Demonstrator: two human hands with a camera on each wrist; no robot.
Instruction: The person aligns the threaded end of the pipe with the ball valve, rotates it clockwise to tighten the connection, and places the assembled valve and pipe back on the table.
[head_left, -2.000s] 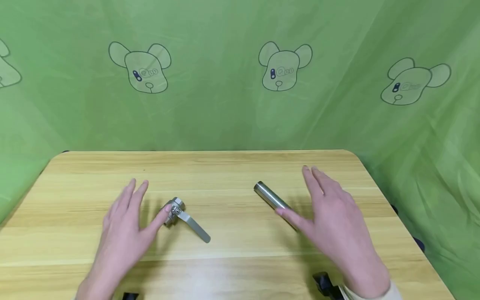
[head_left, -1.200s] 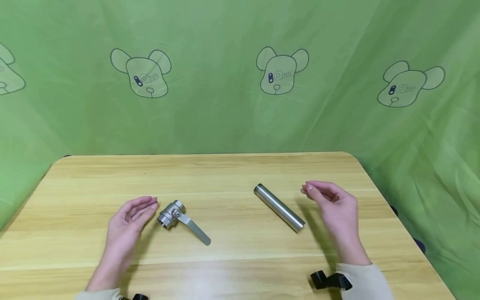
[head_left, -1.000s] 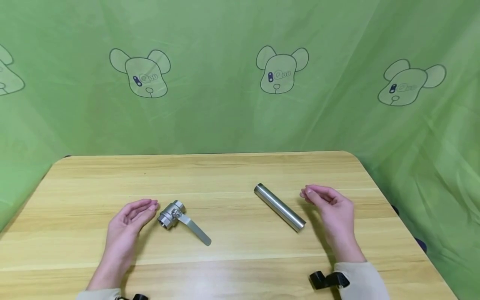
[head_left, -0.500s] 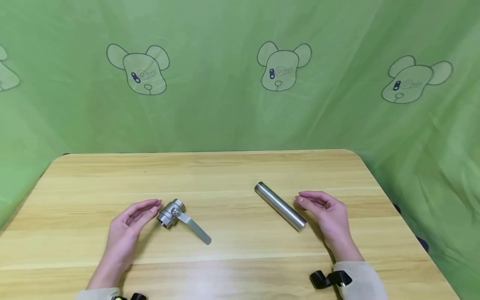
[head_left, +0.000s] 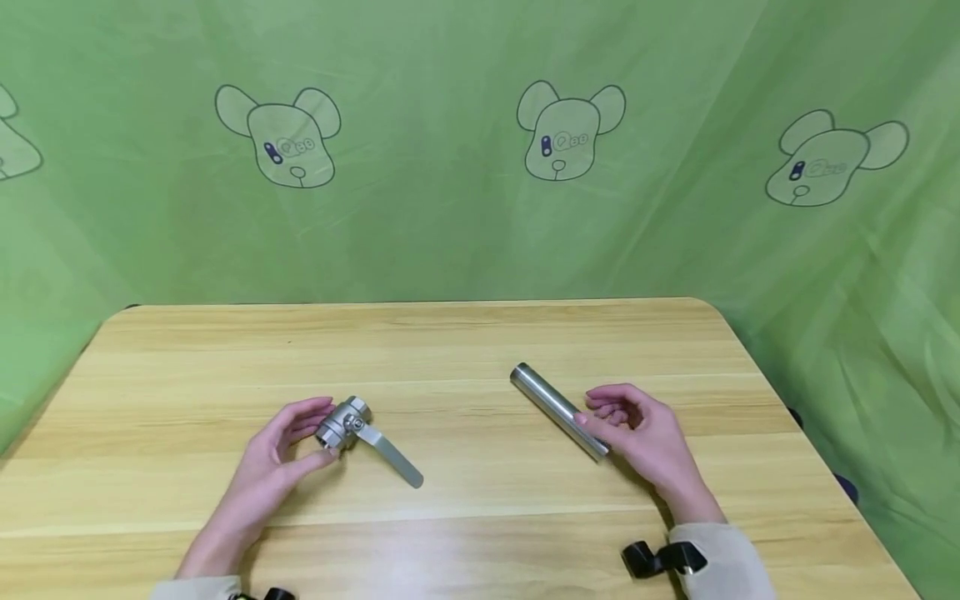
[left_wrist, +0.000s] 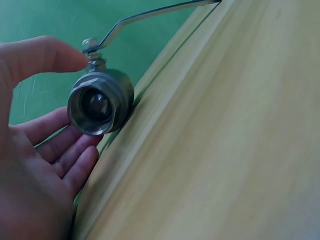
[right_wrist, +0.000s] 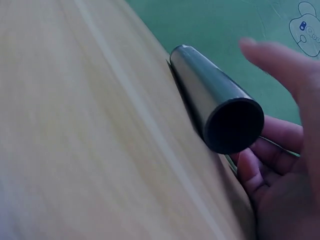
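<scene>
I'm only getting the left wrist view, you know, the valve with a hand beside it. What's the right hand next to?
Observer: In the head view, the right hand is at a metal tube lying on the table.
Operator: Does the tube have a solid end or an open one?
Observer: The right wrist view shows a dark round opening at the end facing that camera.
Operator: Is the tube held tight?
Observer: It doesn't look so: the right thumb stands apart from it there, with green backdrop showing between them.
</scene>
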